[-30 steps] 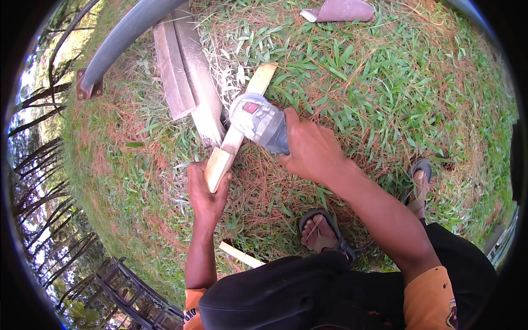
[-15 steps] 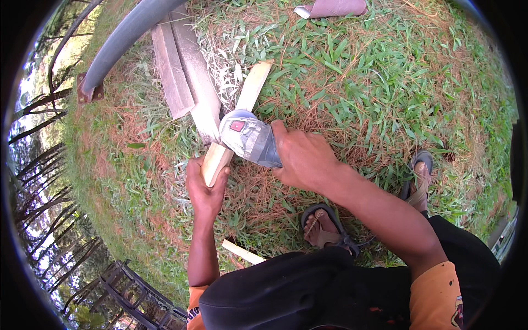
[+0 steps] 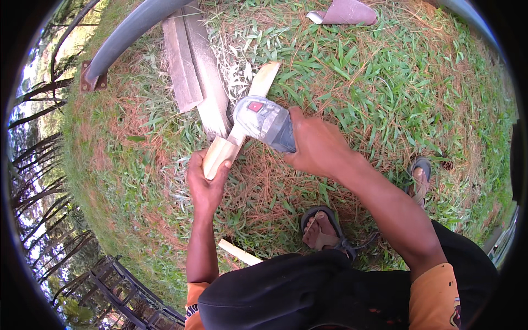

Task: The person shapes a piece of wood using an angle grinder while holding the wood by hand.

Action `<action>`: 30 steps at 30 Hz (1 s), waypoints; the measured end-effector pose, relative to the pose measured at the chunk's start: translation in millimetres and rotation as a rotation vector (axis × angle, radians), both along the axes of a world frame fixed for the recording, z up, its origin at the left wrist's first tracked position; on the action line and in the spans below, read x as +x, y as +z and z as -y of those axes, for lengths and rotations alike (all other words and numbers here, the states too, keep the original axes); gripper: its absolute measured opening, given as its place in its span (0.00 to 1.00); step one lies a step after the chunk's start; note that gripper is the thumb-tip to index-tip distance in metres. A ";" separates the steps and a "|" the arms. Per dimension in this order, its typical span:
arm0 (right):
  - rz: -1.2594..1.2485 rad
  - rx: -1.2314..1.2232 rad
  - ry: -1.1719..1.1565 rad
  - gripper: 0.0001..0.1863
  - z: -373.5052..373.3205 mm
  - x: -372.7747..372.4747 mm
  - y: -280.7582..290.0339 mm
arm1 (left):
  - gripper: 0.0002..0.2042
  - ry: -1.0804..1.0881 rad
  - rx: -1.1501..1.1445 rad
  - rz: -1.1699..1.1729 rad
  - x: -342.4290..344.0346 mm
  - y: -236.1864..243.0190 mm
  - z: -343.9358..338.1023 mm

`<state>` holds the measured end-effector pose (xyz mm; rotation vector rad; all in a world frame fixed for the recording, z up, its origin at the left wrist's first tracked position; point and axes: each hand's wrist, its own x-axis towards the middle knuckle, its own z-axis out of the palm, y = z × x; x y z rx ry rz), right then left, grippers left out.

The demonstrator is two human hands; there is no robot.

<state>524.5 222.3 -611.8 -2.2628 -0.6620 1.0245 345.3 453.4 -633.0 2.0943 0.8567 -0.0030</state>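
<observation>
My left hand (image 3: 206, 181) is closed round the thick, blocky end of a pale wooden piece (image 3: 221, 156). From there the wood narrows and runs up and to the right, to a slanted, rounded tip. My right hand (image 3: 319, 140) grips the dark grey body of a power sander (image 3: 263, 122). Its rounded, dusty head, with a small red patch on top, lies over the middle of the wood and hides that part. The underside of the sander is out of sight, so contact with the wood cannot be made out.
Dusty boards (image 3: 192, 66) lie on the grass beyond my left hand, beneath a curved grey pipe (image 3: 129, 36) with a bolted foot. A reddish-brown sheet (image 3: 347, 12), partly rolled, lies at the top. A thin wood strip (image 3: 239, 252) is near my knee, by my sandalled foot (image 3: 322, 228).
The sander has shifted slightly right and up, away from the blocky end, uncovering more wood beside my left hand. The view has also shifted a little.
</observation>
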 end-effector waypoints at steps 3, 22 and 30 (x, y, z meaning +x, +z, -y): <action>0.040 -0.022 0.080 0.33 -4.0 0.9 -6.3 | 0.21 0.037 -0.013 0.073 -4.4 -5.7 1.4; 0.196 -0.011 -0.034 0.36 2.1 26.0 -15.9 | 0.11 0.371 -0.366 0.341 16.4 -11.2 17.6; 0.226 0.017 -0.161 0.36 4.9 34.8 -26.3 | 0.10 0.379 -0.363 0.346 20.6 -7.3 21.1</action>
